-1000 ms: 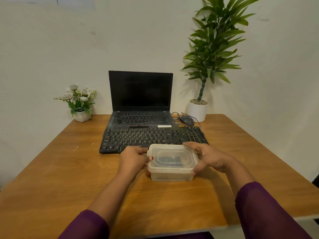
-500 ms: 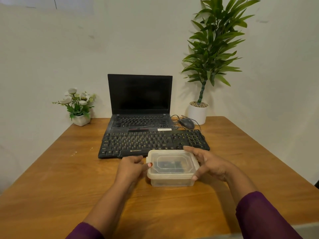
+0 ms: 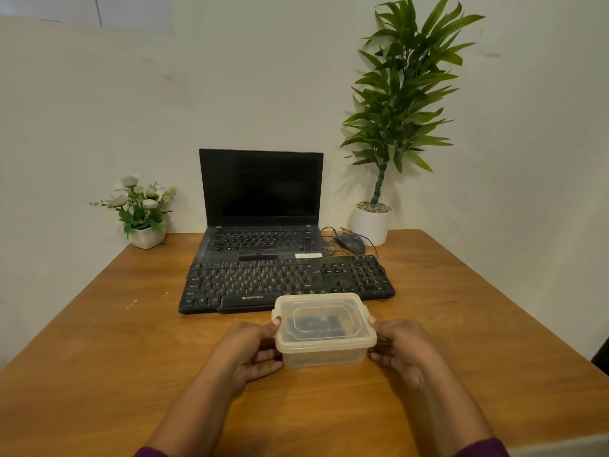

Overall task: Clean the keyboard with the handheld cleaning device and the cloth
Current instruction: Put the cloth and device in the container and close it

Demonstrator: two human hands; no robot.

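From the head camera, a clear plastic box (image 3: pixel 324 354) sits on the wooden table (image 3: pixel 99 357), just in front of the black keyboard (image 3: pixel 283 282). Its lid (image 3: pixel 323 321) is on. The left hand (image 3: pixel 244 351) holds the left side of the box, with its fingers curled round the wall and its thumb up at the lid's edge. The right hand (image 3: pixel 400 347) holds the right side the same way, fingers bent round the box and thumb tip by the rim.

A dark thing (image 3: pixel 316 324) shows through the lid. It may be the cleaning tool, but the plastic is too cloudy to be sure. No cloth can be seen anywhere.

The keyboard lies flat in front of an open laptop (image 3: pixel 260 189) with a dark screen. It looks dusty, and nothing is touching it. A mouse (image 3: pixel 351 243) sits behind its right end. A tall plant (image 3: pixel 402 94) and a small pot of flowers (image 3: pixel 141 209) stand at the back.

So the job has hardly begun. The lid has to come off, the tool has to come out, and all the brushing and wiping is left to do.
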